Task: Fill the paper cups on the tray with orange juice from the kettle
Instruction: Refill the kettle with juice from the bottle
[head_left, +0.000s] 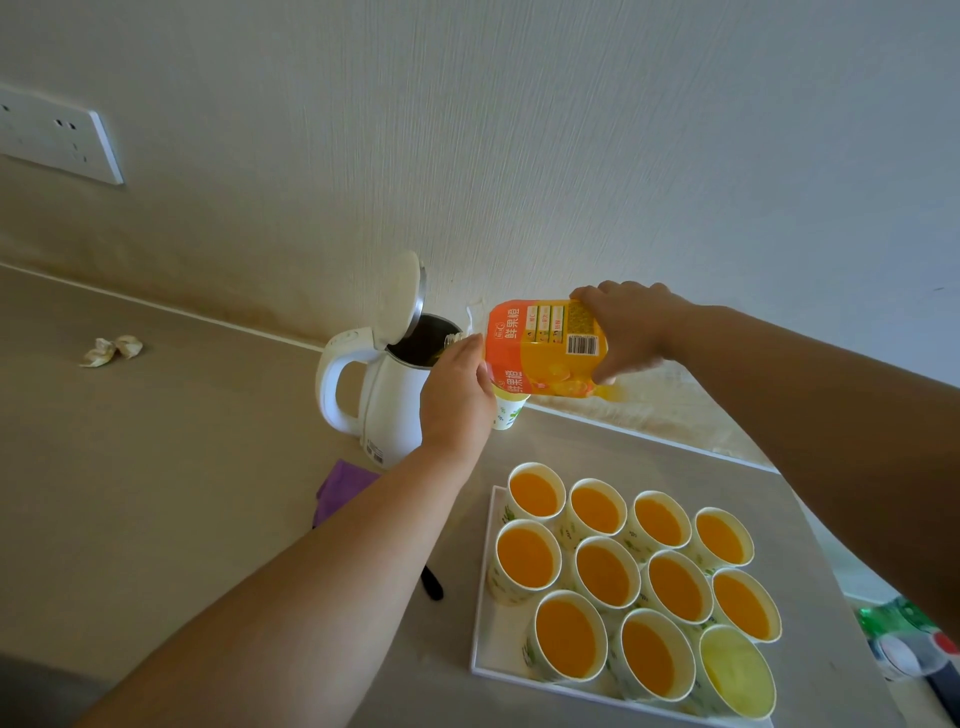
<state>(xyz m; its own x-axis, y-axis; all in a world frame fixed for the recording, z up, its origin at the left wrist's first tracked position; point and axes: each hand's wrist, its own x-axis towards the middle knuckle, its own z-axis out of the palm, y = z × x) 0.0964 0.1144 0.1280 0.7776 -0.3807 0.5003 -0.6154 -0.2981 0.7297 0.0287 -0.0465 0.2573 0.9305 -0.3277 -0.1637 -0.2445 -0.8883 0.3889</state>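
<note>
- My left hand (457, 395) is curled round the neck end of the orange juice bottle (545, 348). My right hand (628, 327) is clamped on its base.
- The bottle lies almost level, with its mouth over the open top of the white electric kettle (389, 410).
- The kettle stands on the surface (208, 467) by the wall, its lid (400, 301) flipped up. It sits left of and behind the white tray (480, 623).
- I judge this to be a refill. Ten paper cups (605, 571) on the tray show deep orange, while the front-right cup (735, 673) looks pale inside and probably needs filling.
- To pour well, I'd hold the mouth inside the kettle's rim with the left hand as the pivot. The right hand should lift the base slowly, so the juice doesn't glug and splash.
- I can't make out the stream or the level inside the kettle, so I'd go gently and check often.
- A spare paper cup (511, 413) stands just beside the kettle, under the bottle and partly behind my left wrist. I'd keep that wrist high so I don't tip it.
</note>
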